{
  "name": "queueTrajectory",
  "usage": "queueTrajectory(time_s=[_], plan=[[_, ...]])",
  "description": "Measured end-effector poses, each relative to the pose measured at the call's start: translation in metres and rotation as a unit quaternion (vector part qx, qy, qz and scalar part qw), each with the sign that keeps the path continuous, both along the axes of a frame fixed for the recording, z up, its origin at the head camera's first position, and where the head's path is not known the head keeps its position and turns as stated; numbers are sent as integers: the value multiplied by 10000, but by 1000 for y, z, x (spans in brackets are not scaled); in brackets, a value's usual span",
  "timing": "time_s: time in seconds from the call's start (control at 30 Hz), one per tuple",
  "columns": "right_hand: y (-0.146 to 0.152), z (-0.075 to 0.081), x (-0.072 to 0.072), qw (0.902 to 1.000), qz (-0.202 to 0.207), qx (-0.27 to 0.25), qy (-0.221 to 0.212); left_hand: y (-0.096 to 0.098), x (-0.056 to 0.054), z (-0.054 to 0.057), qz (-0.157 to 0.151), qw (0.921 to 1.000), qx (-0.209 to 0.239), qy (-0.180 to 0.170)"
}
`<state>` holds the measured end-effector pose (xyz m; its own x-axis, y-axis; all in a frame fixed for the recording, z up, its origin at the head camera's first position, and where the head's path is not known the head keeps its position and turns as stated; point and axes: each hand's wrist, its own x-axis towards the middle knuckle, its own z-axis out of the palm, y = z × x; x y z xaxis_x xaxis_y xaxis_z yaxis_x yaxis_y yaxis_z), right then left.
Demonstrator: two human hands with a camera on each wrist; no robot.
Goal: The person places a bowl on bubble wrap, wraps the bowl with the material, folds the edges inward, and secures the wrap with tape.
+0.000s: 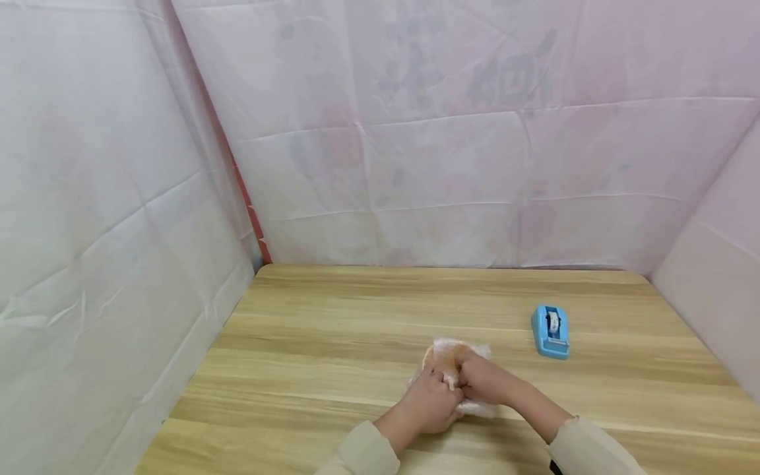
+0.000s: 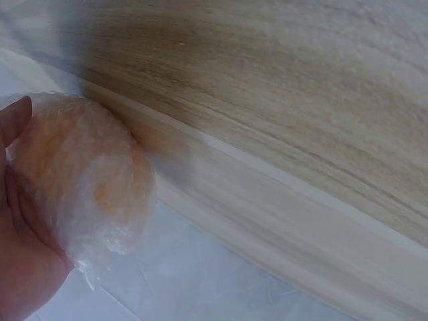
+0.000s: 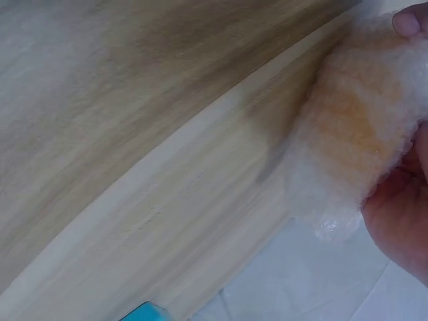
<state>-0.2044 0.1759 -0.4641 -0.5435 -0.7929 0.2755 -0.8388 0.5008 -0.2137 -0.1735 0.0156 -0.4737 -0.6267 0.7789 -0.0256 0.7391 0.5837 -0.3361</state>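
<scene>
A rounded, orange-tan object [image 1: 444, 353] sits low over the table, wrapped in clear bubble wrap [image 1: 478, 409]. Its kind is blurred by the wrap. My left hand [image 1: 430, 401] grips the bundle from the near left side; in the left wrist view its thumb lies against the bubble wrap [image 2: 87, 167]. From the right, my right hand [image 1: 485, 380] holds the same bundle with curled fingers, close against the left hand. The right wrist view shows the orange colour through the wrap [image 3: 354, 127], with the thumb on its upper edge. The hands hide part of the bundle.
A blue tape dispenser [image 1: 551, 332] with a roll of tape stands to the right of the hands, farther back. The wood-grain table [image 1: 332, 316] is bordered by pale hanging sheets [image 1: 439, 165] at the back and sides.
</scene>
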Motion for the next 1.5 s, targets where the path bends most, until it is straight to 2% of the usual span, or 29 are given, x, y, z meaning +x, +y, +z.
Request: queueTrajectory(time_s=[0.1, 0.3, 0.43, 0.5, 0.67, 0.73, 1.0, 1.1, 1.17, 1.27, 1.33, 1.5], plan=[[1, 0, 0, 9998, 83, -65, -140, 0, 0, -1, -3, 10000, 5, -4], [-5, 1, -3, 9980, 130, 511, 339, -2, -1, -3, -96, 9998, 156, 127], [-6, 1, -2, 9963, -52, 768, 382, -2, -1, -3, -155, 9994, 222, 200], [-5, -1, -2, 9974, -101, 596, 404, -2, -1, -4, -141, 9994, 251, 198], [0, -6, 1, 9990, -11, -255, 356, -1, 1, -3, -55, 9995, 154, 286], [1, -7, 2, 9987, -4, -402, 327, -1, 2, -2, -31, 9994, 87, 337], [1, -4, 5, 9993, -184, -204, 273, -1, 4, 2, -46, 9995, 175, 272], [0, -3, 6, 9986, -138, -313, 392, -2, 4, 3, -44, 9994, 204, 268], [1, -4, 9, 9978, -269, -428, 420, -3, 4, 1, -56, 9991, 206, 353], [2, -9, 16, 9930, -622, -804, 604, -4, 4, -2, -45, 9992, 259, 296], [3, -10, 21, 9868, -1018, -1074, 661, -5, 5, -3, -42, 9993, 288, 222], [9, -8, 28, 9639, -1551, -1836, 1147, -5, 3, -1, -42, 9993, 362, 128]])
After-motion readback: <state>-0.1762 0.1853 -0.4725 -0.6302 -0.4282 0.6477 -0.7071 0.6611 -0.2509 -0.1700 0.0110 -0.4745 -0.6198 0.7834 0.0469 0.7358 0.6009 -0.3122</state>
